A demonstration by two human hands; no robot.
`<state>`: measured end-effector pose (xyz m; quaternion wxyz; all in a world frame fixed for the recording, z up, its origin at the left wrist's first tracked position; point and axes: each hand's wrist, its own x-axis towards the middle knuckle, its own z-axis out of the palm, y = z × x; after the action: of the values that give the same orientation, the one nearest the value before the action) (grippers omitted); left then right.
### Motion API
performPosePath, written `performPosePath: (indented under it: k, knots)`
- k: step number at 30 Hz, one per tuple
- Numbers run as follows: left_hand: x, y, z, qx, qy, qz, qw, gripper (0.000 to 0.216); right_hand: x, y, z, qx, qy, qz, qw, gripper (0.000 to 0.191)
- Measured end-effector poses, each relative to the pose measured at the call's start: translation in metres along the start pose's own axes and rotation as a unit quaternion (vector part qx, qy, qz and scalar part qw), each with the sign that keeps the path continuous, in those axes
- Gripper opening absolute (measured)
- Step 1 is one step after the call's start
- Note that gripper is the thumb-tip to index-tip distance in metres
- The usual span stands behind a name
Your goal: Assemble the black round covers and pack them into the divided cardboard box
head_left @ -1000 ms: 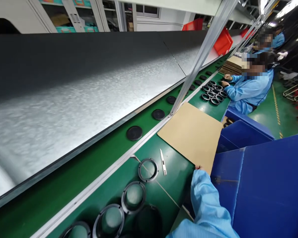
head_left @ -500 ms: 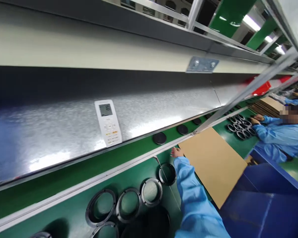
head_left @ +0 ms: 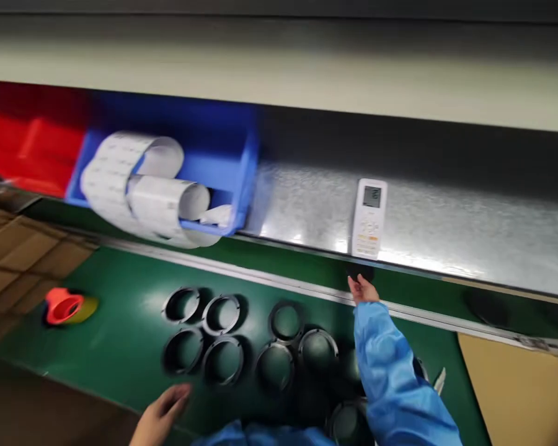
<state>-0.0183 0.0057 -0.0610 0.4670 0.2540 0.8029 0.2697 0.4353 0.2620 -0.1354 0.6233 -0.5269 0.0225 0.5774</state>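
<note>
My right hand (head_left: 363, 289), in a blue sleeve, reaches over the white rail to a black disc (head_left: 360, 270) on the green strip under the shelf edge. Its fingertips are at the disc's near edge, slightly apart; no grip on it shows. My left hand (head_left: 162, 412), smeared by motion, hovers at the bench's near side with fingers loosely bent and nothing visible in them. Between the hands, several dark rings (head_left: 223, 360) lie on the green bench, some partly shadowed. More rings are partly hidden by my right arm.
On the metal shelf lie a white remote control (head_left: 369, 220) and a blue bin (head_left: 246, 179) with curled label sheets (head_left: 116, 179). A red bin (head_left: 32, 142) stands farther left. An orange-and-yellow roll (head_left: 67, 306), cardboard dividers (head_left: 28, 248) and a cardboard sheet (head_left: 516, 384) flank the rings.
The view has swung left, bringing the bins and my left hand into sight. My right hand has moved left along the rail, below the remote control, to a black disc.
</note>
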Motion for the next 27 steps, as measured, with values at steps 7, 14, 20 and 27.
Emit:
performPosePath:
  k: [7,14,20,27]
  knots:
    - [-0.001,0.049,0.039,-0.311,-0.242,0.146,0.907,0.079,-0.226,0.176,0.049,-0.001,-0.262,0.271,0.926,0.02]
    - [0.008,0.019,0.0,-0.548,-0.306,0.051,0.777,0.056,-0.333,0.214,0.06,-0.234,-0.48,0.383,0.754,0.05]
    - [-0.004,0.002,-0.042,-0.581,-0.341,-0.01,0.739,0.081,-0.333,0.195,0.089,-0.473,-0.571,-0.165,0.65,0.037]
    - [-0.027,-0.017,-0.069,-0.608,-0.327,-0.028,0.723,0.075,-0.328,0.221,0.1,-0.528,-0.534,-0.41,0.517,0.032]
